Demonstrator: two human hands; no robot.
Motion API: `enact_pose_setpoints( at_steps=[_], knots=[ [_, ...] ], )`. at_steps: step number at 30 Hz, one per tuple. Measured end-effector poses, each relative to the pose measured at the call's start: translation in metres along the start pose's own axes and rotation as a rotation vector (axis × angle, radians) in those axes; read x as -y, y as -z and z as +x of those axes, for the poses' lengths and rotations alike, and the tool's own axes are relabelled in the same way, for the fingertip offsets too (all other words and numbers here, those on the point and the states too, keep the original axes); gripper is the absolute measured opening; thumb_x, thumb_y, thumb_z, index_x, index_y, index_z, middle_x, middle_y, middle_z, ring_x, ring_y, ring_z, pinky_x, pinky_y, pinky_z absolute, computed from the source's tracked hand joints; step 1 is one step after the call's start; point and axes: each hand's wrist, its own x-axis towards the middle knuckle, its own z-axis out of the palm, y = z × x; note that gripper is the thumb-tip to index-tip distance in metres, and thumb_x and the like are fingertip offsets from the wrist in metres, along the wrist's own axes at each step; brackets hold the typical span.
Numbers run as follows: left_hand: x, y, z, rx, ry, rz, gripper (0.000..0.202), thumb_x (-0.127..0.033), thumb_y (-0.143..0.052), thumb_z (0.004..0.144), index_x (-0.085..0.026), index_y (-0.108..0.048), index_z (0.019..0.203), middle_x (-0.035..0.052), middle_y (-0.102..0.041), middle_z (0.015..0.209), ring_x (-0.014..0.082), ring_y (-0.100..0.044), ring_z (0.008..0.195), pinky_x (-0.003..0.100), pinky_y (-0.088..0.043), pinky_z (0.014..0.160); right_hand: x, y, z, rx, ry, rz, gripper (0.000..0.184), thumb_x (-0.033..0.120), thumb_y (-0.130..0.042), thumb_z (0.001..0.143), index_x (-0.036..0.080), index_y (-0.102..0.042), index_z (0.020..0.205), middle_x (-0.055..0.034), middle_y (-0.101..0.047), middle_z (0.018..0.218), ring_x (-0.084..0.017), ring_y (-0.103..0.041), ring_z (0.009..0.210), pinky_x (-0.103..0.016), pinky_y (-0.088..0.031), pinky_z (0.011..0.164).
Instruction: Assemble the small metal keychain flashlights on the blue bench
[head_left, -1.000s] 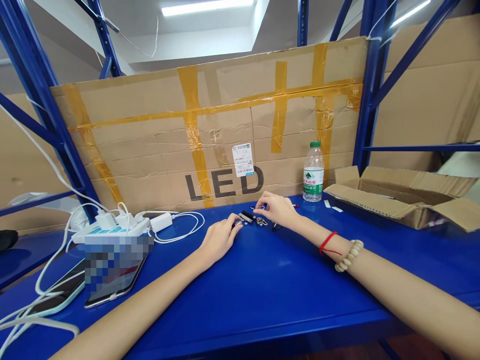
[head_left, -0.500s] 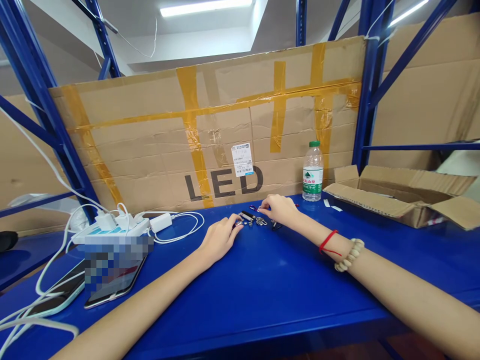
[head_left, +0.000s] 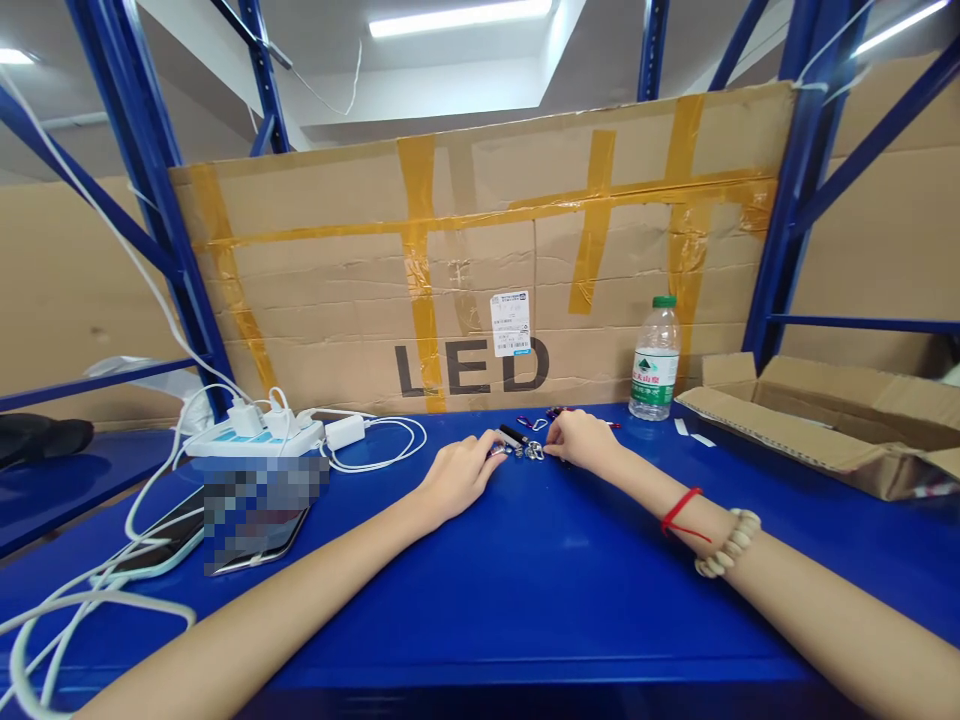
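I'm moving my right hand [head_left: 585,439] off the clip [head_left: 524,422] beyond it, to the metal rings [head_left: 535,452] beside its fingertips; work seemingly shifting there, grip unclear. Left hand [head_left: 461,473] is pinching a shiny piece [head_left: 498,450].

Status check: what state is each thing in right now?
Left hand: curled, grip unclear
Right hand: curled, grip unclear
Small metal pieces: clustered between the hands
Bottle: upright, capped
Cardboard box: open, flaps spread
Power strip: plugs inserted
White cable: looped
Phones: lying flat, partly blurred
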Motion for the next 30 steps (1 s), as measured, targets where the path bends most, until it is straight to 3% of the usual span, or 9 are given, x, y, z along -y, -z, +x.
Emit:
enact_pose_setpoints(
  at_steps=[8,15,25,30],
  knots=[
    [0.0,-0.001,-0.002,-0.012,-0.026,0.002,0.024,-0.034,-0.025,0.09,-0.022,-0.04,0.104,0.003,-0.059,0.091,0.0173,-0.057,0.085,0.027,-0.043,0.074,0.008,-0.016,-0.001,-0.145,0.173,-0.115,0.013,0.025,-0.054,0.074,0.024,-0.066,0.078,-0.0028,-0.064,0.08,-0.017,-0.06,0.074,-0.022,-0.034,0.052],
    [0.0,-0.001,-0.004,-0.019,-0.043,0.074,0.026,-0.035,-0.025,0.09,-0.019,-0.041,0.102,0.0045,-0.06,0.086,0.0193,-0.057,0.081,0.029,-0.044,0.07,0.013,-0.02,-0.003,-0.174,0.211,-0.119,0.015,0.023,-0.05,0.077,0.024,-0.065,0.077,0.0,-0.061,0.084,-0.015,-0.06,0.074,-0.021,-0.03,0.048],
    [-0.001,0.003,-0.006,0.004,-0.047,0.074,0.026,-0.034,-0.025,0.089,-0.02,-0.041,0.104,0.0058,-0.06,0.086,0.0207,-0.057,0.083,0.03,-0.043,0.071,0.017,-0.018,-0.005,-0.183,0.172,-0.047,0.018,0.022,-0.046,0.078,0.023,-0.064,0.079,-0.001,-0.066,0.084,-0.017,-0.06,0.08,-0.023,-0.036,0.056],
    [0.0,0.002,-0.005,0.001,-0.033,0.055,0.026,-0.035,-0.023,0.09,-0.02,-0.041,0.102,0.0066,-0.06,0.09,0.0212,-0.057,0.085,0.031,-0.043,0.073,0.019,-0.016,-0.007,-0.19,0.183,-0.018,0.022,0.021,-0.043,0.078,0.021,-0.065,0.08,-0.002,-0.068,0.079,-0.017,-0.06,0.077,-0.028,-0.036,0.07]
  ],
)
